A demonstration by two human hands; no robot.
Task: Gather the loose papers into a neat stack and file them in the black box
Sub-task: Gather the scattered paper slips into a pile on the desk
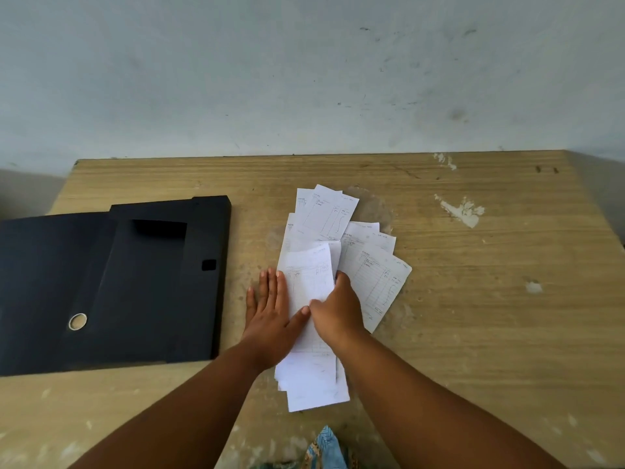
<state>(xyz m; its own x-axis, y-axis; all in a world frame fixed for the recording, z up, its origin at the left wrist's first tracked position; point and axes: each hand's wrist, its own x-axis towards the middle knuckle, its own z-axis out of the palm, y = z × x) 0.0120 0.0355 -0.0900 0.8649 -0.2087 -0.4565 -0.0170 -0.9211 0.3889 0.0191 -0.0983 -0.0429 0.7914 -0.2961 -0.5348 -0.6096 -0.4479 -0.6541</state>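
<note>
Right hand [338,309] pinches one sheet [309,282], thumb on top, fingers curled beneath its right edge. Left hand [270,313] lies flat and open, holding nothing. Wooden table [473,299] bears all. Black box [111,286] lies unfolded at left. Loose papers [338,252] fan out just beside it.

On a worn wooden table [473,299], the left hand [270,316] lies flat beside fanned papers [324,231] while the right hand [338,309] grips one sheet. A black box [135,282] lies open at left.
</note>
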